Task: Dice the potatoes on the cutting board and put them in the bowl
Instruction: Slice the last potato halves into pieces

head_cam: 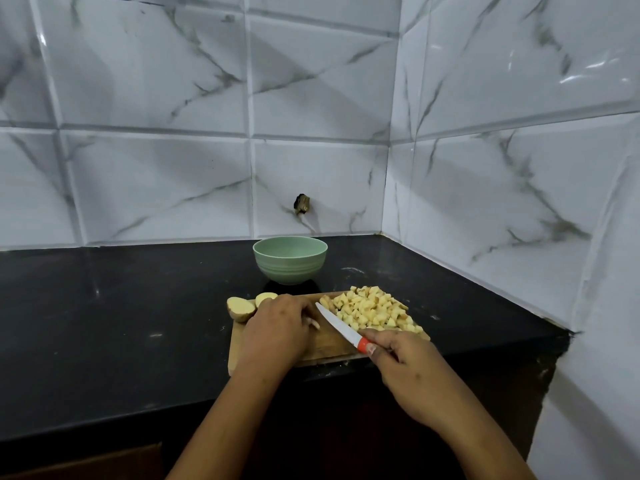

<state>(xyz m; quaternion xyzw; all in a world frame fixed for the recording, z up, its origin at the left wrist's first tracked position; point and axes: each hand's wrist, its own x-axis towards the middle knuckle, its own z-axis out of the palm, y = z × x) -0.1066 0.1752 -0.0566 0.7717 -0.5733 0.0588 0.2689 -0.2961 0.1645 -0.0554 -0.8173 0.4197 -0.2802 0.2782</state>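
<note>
A wooden cutting board [325, 344] lies on the black counter. A pile of diced potato [372, 310] covers its right part. Two potato halves [241, 308] sit at its far left corner, cut faces up. My left hand [277, 332] lies arched on the board's middle with its fingers curled down, and whatever is under it is hidden. My right hand [405, 368] grips the orange handle of a knife [341, 327]. The blade points up-left, its tip between my left fingers and the pile. A green bowl [290, 259], which looks empty, stands behind the board.
The counter [121, 323] runs into a corner of marble-look wall tiles [485, 202] at the right. Its front edge passes just below the board. A small dark hole [303, 204] marks the back wall above the bowl.
</note>
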